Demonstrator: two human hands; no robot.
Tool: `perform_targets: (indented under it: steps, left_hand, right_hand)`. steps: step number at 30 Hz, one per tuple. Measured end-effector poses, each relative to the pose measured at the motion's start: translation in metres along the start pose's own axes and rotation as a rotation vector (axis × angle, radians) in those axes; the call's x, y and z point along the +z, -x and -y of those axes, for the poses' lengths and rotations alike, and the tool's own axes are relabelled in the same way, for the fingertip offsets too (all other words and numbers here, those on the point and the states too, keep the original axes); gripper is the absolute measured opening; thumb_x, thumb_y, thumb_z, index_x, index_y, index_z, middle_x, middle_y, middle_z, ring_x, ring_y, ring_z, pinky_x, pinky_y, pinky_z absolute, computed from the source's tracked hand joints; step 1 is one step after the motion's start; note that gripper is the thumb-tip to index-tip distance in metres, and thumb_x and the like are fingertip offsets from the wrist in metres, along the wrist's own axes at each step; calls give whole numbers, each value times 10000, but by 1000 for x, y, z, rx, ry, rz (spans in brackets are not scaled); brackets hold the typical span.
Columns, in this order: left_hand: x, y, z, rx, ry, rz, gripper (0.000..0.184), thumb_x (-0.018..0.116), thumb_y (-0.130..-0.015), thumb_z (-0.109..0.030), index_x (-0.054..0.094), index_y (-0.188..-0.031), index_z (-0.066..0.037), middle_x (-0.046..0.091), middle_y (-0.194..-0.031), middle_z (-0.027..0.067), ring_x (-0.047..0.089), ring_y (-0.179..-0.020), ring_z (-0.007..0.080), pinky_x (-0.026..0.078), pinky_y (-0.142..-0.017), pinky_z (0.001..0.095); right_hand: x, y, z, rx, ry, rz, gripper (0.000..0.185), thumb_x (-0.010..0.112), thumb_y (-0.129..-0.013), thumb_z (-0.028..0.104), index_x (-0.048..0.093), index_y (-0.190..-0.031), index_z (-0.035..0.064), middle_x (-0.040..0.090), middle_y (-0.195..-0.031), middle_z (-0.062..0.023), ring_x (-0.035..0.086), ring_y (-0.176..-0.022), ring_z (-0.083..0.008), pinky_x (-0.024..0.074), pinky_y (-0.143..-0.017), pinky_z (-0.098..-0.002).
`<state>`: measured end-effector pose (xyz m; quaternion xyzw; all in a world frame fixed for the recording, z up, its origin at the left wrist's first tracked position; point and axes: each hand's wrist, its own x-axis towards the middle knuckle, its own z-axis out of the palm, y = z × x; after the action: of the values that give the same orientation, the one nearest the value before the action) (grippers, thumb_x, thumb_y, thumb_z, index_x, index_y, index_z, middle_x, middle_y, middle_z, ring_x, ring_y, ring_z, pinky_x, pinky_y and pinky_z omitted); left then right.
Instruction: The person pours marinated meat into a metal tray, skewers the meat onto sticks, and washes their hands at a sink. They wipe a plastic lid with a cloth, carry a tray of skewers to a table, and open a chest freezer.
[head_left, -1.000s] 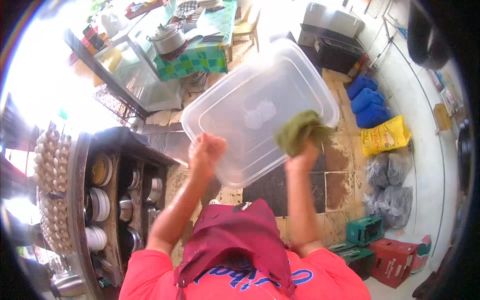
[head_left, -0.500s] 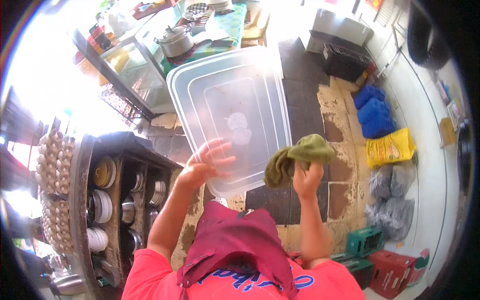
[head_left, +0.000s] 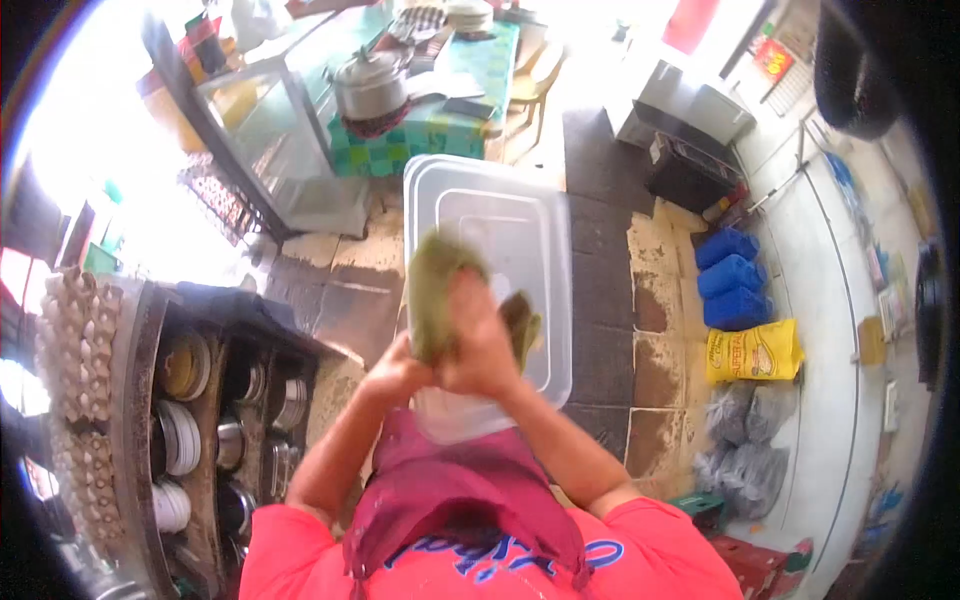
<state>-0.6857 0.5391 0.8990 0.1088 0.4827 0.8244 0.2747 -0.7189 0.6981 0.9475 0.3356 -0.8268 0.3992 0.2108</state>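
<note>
A large translucent rectangular plastic lid (head_left: 545,340) with raised ridges is held tilted in front of my body. At its left edge, near the lower corner, my left hand (head_left: 395,378) is closed on it. My right hand (head_left: 478,345), blurred by motion, grips an olive-green cloth (head_left: 435,300) against the lid's left part. A loose end of the cloth hangs out to the right of that hand. My two hands almost touch, and the right one partly covers the left one's fingers.
A dark shelf rack (head_left: 215,400) with plates and pots stands at left, beside stacked egg trays (head_left: 80,350). Ahead, a pot (head_left: 370,88) sits on a table with a green checked cloth (head_left: 375,150). Blue bundles (head_left: 733,280) and a yellow sack (head_left: 755,352) line the right wall.
My right hand has brought the cloth leftward from beside the lid onto its left side. The lid has come lower and closer, and my left fingers, spread before, now close at its edge.
</note>
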Motion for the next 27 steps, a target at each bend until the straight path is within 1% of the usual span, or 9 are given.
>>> perform_targets:
  steps: [1,2,4,6,9,13,15,20,27]
  left_hand:
    - [-17,9,21,126,-304,-65,775,549,-678,87,254,-1381,-57,423,-1315,144,494,-1140,261,506,-847,399]
    - [-9,10,-1,100,-163,-29,751,569,-702,46,260,-1380,-57,430,-1307,155,510,-1124,270,515,-826,393]
    - [8,12,-45,35,122,28,712,609,-751,-36,271,-1378,-57,445,-1289,177,543,-1093,288,533,-786,382]
    - [12,13,-60,-33,315,15,628,633,-813,-176,314,-1341,-56,485,-1247,204,592,-1022,304,555,-709,388]
    - [-23,6,-56,-58,323,-181,500,621,-828,-163,383,-1245,-24,593,-1013,246,622,-893,413,552,-675,476]
    - [-38,-15,-53,17,103,-268,395,633,-842,-315,442,-1046,-37,624,-667,147,651,-595,271,542,-508,360]
    - [-26,-42,-57,-77,-10,-409,372,623,-853,-301,443,-1032,-28,611,-651,137,643,-565,254,535,-480,341]
    - [-30,-77,-73,49,-107,-680,280,564,-897,-248,461,-956,5,583,-618,112,597,-472,207,521,-432,315]
    - [-17,-118,-75,-73,-67,-803,275,565,-895,-288,485,-841,-30,561,-548,83,582,-443,170,479,-389,285]
  right_hand:
    - [-1,15,22,-39,96,209,640,576,-676,103,404,-1272,-54,418,-1308,-251,370,-1271,-319,228,-1062,-495]
    - [6,11,4,-251,53,-38,592,594,-676,114,449,-1227,-44,449,-1282,-220,412,-1236,-302,244,-1053,-486]
    - [17,12,-86,-173,436,-62,580,635,-702,177,478,-1197,-83,472,-1213,-304,415,-1199,-406,253,-1030,-534]
    - [-38,-80,-124,98,505,-353,295,580,-763,131,547,-1005,-36,572,-976,-265,534,-1002,-365,380,-889,-447]
    - [-114,-131,-189,379,58,-411,320,600,-813,191,553,-1033,-38,614,-934,-215,609,-834,-308,478,-753,-367]
    - [-106,-148,-222,542,-845,-559,324,585,-827,196,547,-1065,-21,615,-951,-190,610,-838,-280,485,-762,-355]
    - [-42,-147,-200,617,-903,-592,332,577,-830,203,542,-1073,-21,614,-956,-186,609,-840,-278,486,-765,-354]
    - [40,-68,-131,456,-462,2,352,559,-839,220,529,-1094,-20,610,-968,-176,607,-846,-273,488,-770,-353]
    - [33,-121,-140,-41,-293,335,379,533,-851,244,512,-1123,-19,605,-985,-161,605,-854,-266,491,-778,-351]
